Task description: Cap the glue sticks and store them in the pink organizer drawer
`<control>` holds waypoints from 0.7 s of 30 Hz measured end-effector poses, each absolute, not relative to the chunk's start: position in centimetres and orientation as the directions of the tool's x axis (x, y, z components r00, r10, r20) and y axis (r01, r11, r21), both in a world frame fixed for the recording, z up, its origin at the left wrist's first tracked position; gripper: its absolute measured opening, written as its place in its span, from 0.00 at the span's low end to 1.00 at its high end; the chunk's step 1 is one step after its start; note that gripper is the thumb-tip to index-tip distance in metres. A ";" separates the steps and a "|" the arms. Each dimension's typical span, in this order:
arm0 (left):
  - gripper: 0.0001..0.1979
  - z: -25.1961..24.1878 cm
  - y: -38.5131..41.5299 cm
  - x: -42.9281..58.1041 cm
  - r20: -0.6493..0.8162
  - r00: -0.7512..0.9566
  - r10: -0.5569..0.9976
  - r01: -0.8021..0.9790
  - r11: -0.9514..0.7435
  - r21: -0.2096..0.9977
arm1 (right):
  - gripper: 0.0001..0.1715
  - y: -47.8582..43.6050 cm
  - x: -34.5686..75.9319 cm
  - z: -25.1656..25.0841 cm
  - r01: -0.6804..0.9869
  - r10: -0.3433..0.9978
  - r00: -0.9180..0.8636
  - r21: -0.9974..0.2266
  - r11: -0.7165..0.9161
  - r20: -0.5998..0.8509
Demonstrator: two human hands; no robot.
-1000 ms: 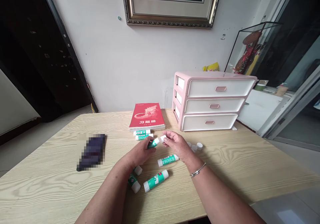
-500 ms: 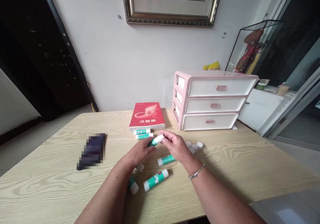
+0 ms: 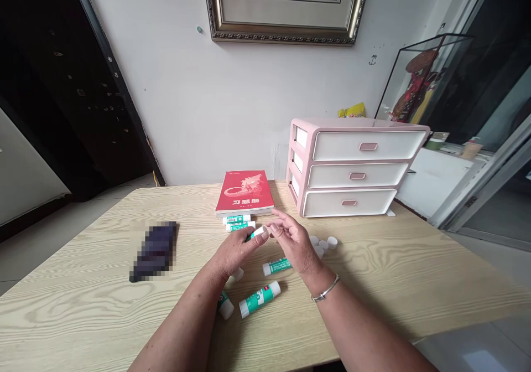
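My left hand (image 3: 236, 250) is closed around a green-and-white glue stick (image 3: 257, 232), its white end pointing right. Beside that end is my right hand (image 3: 295, 244), fingers spread and holding nothing visible. Under the right hand lies another glue stick (image 3: 276, 266), partly covered. Several white caps (image 3: 332, 243) are grouped just beyond the right wrist. Nearer the table's front lies a glue stick (image 3: 259, 300). One more glue stick (image 3: 225, 306) is partly hidden by my left forearm, with a white end of something (image 3: 238, 274) showing above it. Two glue sticks (image 3: 240, 226) lie against the red book.
The red book (image 3: 244, 192) lies at the table's back edge. To its right stands a pink-and-white drawer unit (image 3: 352, 174). A dark, pixelated object (image 3: 154, 251) is on the left of the wooden table (image 3: 83, 305). A framed picture (image 3: 284, 34) hangs on the wall.
The right-hand fingers have spread and come off the white end of the held glue stick. My left thumb has shifted toward that end.
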State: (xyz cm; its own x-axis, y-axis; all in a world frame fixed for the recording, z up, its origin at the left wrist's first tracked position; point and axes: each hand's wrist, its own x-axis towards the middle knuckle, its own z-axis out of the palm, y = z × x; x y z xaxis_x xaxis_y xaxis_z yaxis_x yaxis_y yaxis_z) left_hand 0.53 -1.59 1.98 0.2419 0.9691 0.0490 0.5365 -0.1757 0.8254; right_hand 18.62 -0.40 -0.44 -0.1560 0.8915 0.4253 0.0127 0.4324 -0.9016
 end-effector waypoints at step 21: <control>0.23 0.8 -0.3 -0.6 0.106 -0.126 0.986 -0.169 -0.126 0.977 | 0.24 0.5 19.0 -1.2 0.074 0.942 -0.020 -0.939 0.335 0.334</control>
